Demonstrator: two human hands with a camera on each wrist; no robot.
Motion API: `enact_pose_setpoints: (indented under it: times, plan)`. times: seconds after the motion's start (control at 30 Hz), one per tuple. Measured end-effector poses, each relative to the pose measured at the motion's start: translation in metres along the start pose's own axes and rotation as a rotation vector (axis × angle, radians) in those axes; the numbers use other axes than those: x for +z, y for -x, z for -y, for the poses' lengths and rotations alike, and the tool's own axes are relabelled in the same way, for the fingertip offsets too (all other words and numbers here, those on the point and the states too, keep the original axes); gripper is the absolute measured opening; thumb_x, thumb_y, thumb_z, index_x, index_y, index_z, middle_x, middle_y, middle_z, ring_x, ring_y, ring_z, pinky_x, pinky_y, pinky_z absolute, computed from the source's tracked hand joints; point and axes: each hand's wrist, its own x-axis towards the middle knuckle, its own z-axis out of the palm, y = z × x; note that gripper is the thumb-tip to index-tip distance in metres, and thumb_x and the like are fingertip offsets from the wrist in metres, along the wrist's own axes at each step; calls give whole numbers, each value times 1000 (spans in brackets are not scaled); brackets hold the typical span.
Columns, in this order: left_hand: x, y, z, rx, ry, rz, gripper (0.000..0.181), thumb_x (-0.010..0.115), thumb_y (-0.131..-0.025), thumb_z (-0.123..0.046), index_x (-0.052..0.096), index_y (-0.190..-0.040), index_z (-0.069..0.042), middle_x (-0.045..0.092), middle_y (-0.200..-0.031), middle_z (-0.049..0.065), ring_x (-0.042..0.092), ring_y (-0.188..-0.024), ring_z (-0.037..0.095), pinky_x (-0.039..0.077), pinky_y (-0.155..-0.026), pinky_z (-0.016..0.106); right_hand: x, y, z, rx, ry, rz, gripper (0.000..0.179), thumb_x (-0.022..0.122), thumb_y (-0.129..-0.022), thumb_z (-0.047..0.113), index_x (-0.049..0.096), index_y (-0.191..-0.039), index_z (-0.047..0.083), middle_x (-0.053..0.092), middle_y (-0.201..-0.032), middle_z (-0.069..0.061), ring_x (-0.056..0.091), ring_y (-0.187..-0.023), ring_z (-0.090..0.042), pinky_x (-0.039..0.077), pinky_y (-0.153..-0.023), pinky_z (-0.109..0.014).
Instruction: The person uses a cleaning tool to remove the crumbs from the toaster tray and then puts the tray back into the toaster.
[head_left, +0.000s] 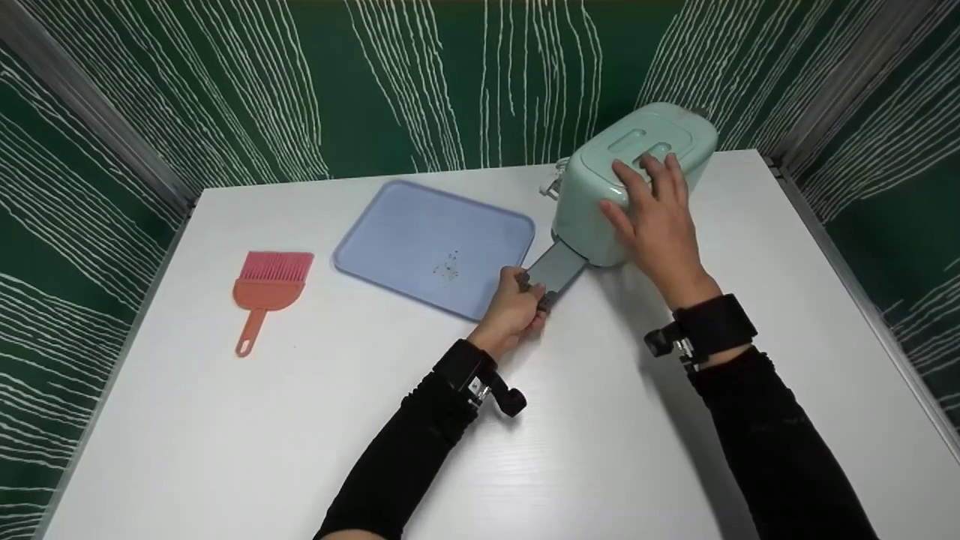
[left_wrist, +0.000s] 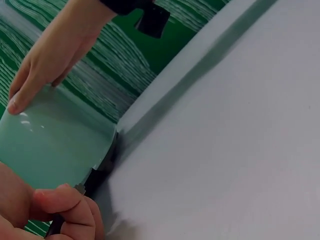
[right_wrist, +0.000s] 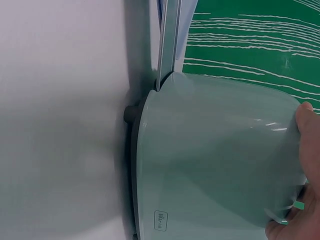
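Note:
A mint-green toaster (head_left: pixel 596 191) stands at the back right, its two slots on top. From the low end of it sticks out a flat grey crumb tray (head_left: pixel 559 264), the rest hidden inside. My left hand (head_left: pixel 514 304) grips the outer end of this crumb tray, fingers (left_wrist: pixel 67 202) curled around its edge. My right hand (head_left: pixel 660 217) rests on the toaster's top edge, fingers spread toward the slots and thumb near the side. Close beside the left hand lies a blue tray (head_left: pixel 405 225) with dark crumbs (head_left: pixel 448 266) on it.
On the left of the white table (head_left: pixel 300 435) lies a brush (head_left: pixel 266 292) with pink bristles and an orange handle. A pale cord (head_left: pixel 553 180) sits behind the toaster. Green walls with white lines (head_left: pixel 465 82) border the table's back and sides.

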Motion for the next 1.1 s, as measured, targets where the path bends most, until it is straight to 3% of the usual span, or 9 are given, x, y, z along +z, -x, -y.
enact_pose_setpoints:
  times: [0.13, 0.4, 0.87, 1.1]
  plan:
    - [3, 2, 1, 16, -5, -27, 40, 53, -111, -4, 34, -146, -7, 54, -106, 14, 54, -62, 12, 46, -52, 18, 0, 0, -1, -11, 7, -2, 59, 62, -109, 42, 51, -159, 12, 38, -166, -28, 15, -164, -51, 20, -133, -63]
    - [5, 10, 6, 59, -4, -54, 42, 52, -110, 1, 33, -147, 0, 61, -98, 13, 61, -61, 13, 60, -61, 21, 0, 1, -2, 8, 3, 3, 60, 62, -109, 42, 49, -160, 13, 35, -167, -28, 13, -164, -51, 22, -131, -67]
    - [4, 7, 6, 106, -119, -50, 42, 54, -108, 2, 38, -147, 0, 63, -103, 16, 61, -58, 12, 57, -57, 20, 0, 1, -2, -3, 27, -9, 60, 61, -109, 44, 50, -159, 13, 36, -166, -29, 14, -164, -51, 22, -131, -66]
    - [0, 4, 3, 120, -116, -68, 46, 54, -108, 2, 39, -151, -2, 61, -100, 15, 59, -59, 12, 55, -53, 19, 2, 2, 1, -14, 34, -19, 59, 60, -110, 44, 50, -158, 11, 37, -164, -29, 16, -164, -51, 22, -132, -64]
